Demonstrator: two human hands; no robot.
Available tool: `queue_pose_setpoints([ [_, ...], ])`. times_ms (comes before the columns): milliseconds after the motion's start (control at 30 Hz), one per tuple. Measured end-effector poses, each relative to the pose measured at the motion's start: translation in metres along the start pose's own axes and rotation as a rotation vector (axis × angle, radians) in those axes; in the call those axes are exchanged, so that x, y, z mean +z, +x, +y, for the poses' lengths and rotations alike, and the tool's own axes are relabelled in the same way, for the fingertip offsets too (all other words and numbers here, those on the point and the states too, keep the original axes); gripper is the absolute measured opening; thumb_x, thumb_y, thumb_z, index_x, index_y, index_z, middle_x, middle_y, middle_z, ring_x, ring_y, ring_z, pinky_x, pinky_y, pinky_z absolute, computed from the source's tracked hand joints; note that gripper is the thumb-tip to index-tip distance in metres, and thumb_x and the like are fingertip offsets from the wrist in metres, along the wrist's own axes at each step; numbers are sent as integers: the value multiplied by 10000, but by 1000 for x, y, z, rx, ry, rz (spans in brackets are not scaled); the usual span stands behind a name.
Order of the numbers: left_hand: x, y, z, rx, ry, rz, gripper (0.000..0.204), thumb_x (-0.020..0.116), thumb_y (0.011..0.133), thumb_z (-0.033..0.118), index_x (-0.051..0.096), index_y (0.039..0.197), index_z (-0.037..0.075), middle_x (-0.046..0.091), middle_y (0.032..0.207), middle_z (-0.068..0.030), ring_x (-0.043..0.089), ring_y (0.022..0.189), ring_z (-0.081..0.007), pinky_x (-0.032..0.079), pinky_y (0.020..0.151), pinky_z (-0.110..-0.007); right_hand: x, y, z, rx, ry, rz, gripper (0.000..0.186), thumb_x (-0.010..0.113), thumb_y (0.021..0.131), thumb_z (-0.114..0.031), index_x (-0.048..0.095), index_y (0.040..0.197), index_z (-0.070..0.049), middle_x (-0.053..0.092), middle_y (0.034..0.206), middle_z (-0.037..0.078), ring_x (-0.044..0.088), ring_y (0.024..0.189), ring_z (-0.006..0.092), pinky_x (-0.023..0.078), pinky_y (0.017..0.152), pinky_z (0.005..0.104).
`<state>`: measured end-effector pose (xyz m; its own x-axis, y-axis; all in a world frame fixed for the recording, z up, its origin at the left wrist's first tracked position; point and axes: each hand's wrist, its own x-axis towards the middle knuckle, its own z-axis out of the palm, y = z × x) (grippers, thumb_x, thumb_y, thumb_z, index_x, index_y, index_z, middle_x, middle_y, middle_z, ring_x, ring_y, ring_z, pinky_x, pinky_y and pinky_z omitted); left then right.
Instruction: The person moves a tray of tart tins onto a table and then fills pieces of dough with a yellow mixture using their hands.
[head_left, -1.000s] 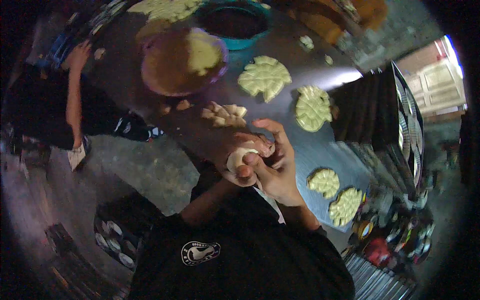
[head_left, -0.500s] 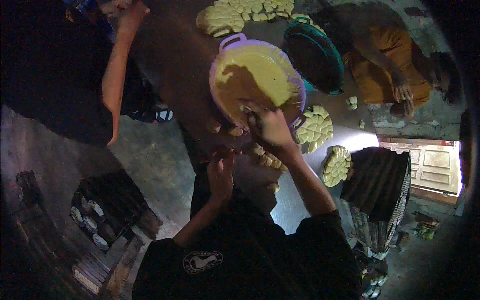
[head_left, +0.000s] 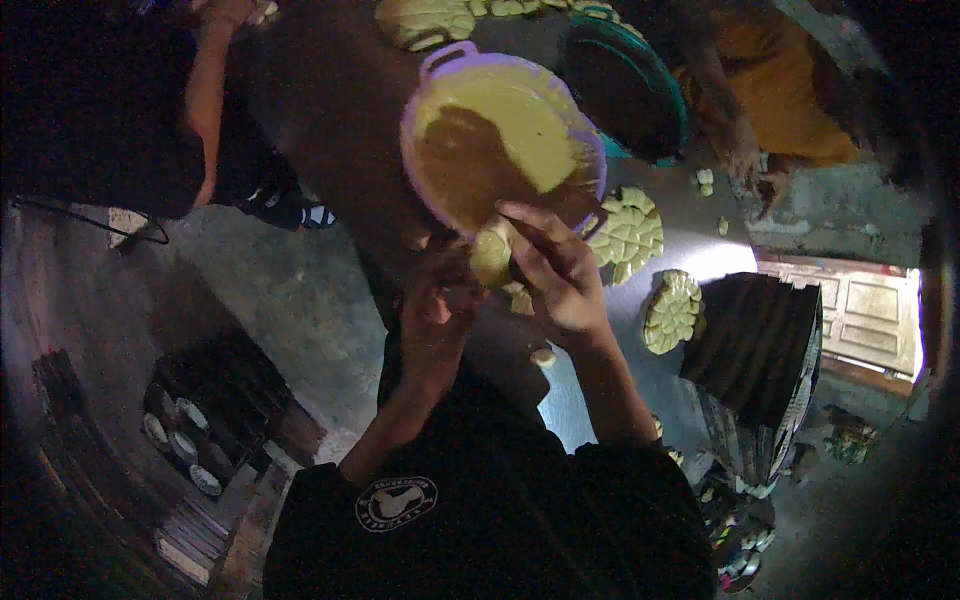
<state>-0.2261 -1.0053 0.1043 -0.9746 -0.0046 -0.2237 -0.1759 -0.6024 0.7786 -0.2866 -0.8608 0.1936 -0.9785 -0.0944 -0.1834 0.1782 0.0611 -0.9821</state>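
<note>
A small pale yellow lump, seemingly dough [head_left: 490, 256], is between my hands at the near rim of a purple basin [head_left: 598, 190]. My left hand [head_left: 440, 305] curls against the lump's lower left side, its fingers partly in shadow. From the right, the thumb and fingers of my right hand [head_left: 562, 285] close on the same lump. Inside the basin lies a smooth yellow mass [head_left: 550, 125], part of it darkened by a shadow. Another small piece [head_left: 543, 357] rests on the table close to my right wrist.
Clusters of pale pieces [head_left: 628, 238] lie right of the basin, with another round cluster [head_left: 672, 312] nearer and one [head_left: 425, 22] beyond. A teal basin [head_left: 655, 85] stands at the far right. Co-workers' arms [head_left: 207, 100] are at far left and far right.
My right hand has come out of the purple basin toward me and met my left hand, which rose slightly. The pale lump now shows between them. The left co-worker's arm moved farther away.
</note>
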Motion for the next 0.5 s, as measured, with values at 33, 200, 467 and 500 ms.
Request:
queue_pose_setpoints([
  [33,9,-4,6,-77,-95,-55,438,702,950,198,535,1321,38,611,1303,-102,598,1187,-217,479,1022,-397,-2,-15,-1,-73,126,24,385,573,1031,-112,484,1400,-43,715,1141,108,681,994,143,553,827,304],
  [200,68,-32,31,-420,-504,-284,499,605,1024,379,511,1377,40,599,1328,-103,594,1206,-226,479,1023,-403,-42,-89,6,-92,223,102,384,595,1029,-93,465,1384,-32,726,1061,97,686,858,115,556,788,273],
  [467,118,-105,-22,-489,-275,-428,406,558,1048,205,527,1403,10,573,1384,-114,565,1280,-215,472,1073,-366,-112,-219,13,-347,-199,315,392,794,855,-81,682,1225,-14,651,1262,143,666,1090,194,563,904,351],
  [500,122,-117,-35,-442,-176,-431,396,582,1026,133,537,1390,-18,557,1407,-121,555,1294,-216,472,1082,-366,-123,-236,6,-440,-654,319,470,834,749,-21,687,1196,-1,572,1373,190,638,1189,272,541,988,411],
])
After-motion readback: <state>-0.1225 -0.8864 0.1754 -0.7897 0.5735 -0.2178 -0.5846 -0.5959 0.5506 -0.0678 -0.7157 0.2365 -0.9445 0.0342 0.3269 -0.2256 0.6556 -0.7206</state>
